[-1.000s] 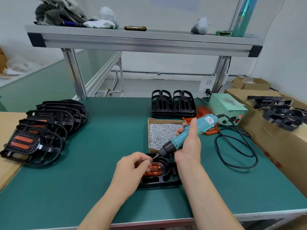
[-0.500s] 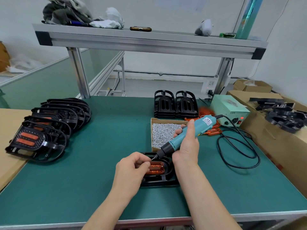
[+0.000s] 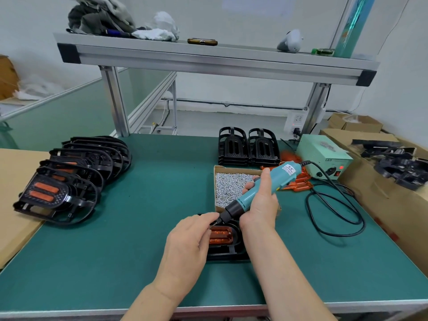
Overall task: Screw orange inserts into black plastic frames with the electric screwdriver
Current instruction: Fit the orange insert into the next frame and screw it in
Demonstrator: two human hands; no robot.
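A black plastic frame (image 3: 228, 252) lies on the green table near the front, with an orange insert (image 3: 221, 236) seated in it. My right hand (image 3: 260, 208) grips the teal electric screwdriver (image 3: 261, 188), tilted so its tip points down-left at the insert's upper left corner. My left hand (image 3: 188, 242) covers the frame's left side, its thumb and fingertips pinched at the driver's bit; whether a screw is between them is hidden.
A cardboard box of small silver screws (image 3: 231, 185) sits just behind the frame. Two empty black frames (image 3: 249, 148) stand further back. Finished frames (image 3: 69, 179) are stacked at the left. The driver's power box (image 3: 324, 158), its looped cable (image 3: 333, 212) and loose orange inserts (image 3: 298, 181) lie to the right.
The driver's tip has come down slightly toward the insert's corner. Both hands keep their hold, and my view has shifted a little.
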